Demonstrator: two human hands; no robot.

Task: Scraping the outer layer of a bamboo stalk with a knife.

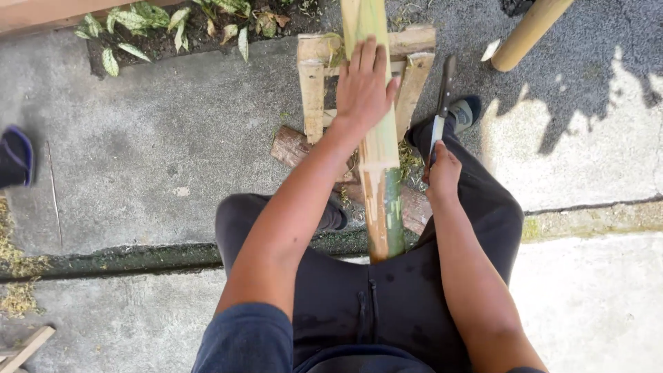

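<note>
A: Where is the bamboo pole (pixel 381 148) now?

B: It runs from between the person's legs, near, to the wooden frame (pixel 312 83) far, and its middle rests on a short log (pixel 295 146). The near part is green; further on the skin is already off and the pole is pale.

A: And the hands?

B: They are apart. The left hand (pixel 364 86) lies flat on the pale part, fingers spread, pressing down and not closed around it. The right hand (pixel 443 173) is closed on the handle of a knife (pixel 442 110); the blade points away, just right of the pole and not touching it.

A: How to do it well, in your opinion?

B: I think the left palm should keep the pole heavy on the log so it does not roll, and the blade should go away from the body, well clear of those fingers.

A: The ground?

B: Rough concrete in sun, with a mossy crack across it. Leafy plants (pixel 173 21) stand far left, a second thick pole (pixel 528 31) far right, a dark sandal (pixel 14 157) at the left edge.
</note>
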